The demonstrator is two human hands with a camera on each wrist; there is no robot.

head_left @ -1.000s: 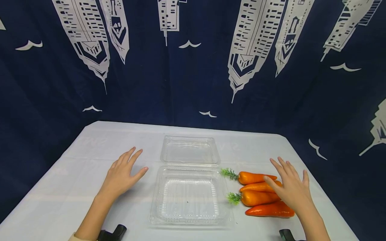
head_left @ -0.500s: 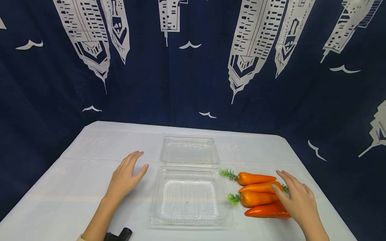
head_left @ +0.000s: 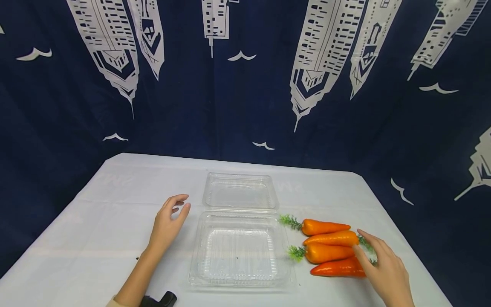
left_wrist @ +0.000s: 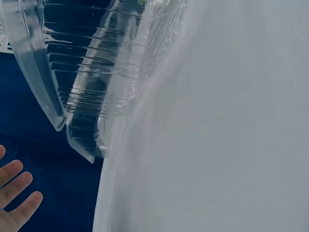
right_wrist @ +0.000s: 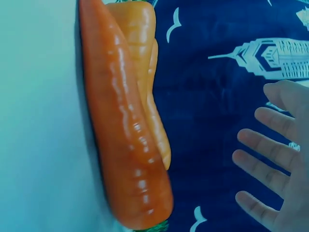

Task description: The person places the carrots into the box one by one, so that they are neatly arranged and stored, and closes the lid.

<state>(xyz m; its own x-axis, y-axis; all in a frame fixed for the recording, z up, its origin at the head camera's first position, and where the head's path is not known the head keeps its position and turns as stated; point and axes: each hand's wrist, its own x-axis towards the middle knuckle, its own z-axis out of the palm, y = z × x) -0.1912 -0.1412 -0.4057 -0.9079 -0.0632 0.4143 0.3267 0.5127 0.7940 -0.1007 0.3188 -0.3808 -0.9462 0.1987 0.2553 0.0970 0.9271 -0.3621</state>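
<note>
Several orange carrots (head_left: 330, 253) lie side by side on the white table, with green leafy tops at either end. The nearest carrot (head_left: 339, 268) is redder; close up in the right wrist view, this carrot (right_wrist: 128, 125) fills the left half. My right hand (head_left: 387, 268) is over the carrots' right ends, fingers spread and holding nothing. To the left of the carrots, a clear plastic clamshell container (head_left: 194, 260) lies open, its lid (head_left: 241, 194) folded back toward the far side. My left hand (head_left: 167, 224) hovers left of the container with nothing in it, fingers loosely bent.
The table (head_left: 96, 221) has a white cover. Behind it hangs a dark blue curtain (head_left: 184, 106) printed with white buildings and birds. A black wrist mount (head_left: 161, 299) shows below my left forearm.
My right hand has drawn back toward the near side, down the carrots' right ends. My left hand has shifted slightly right toward the container, its fingers bending more. The carrots and container stay put.
</note>
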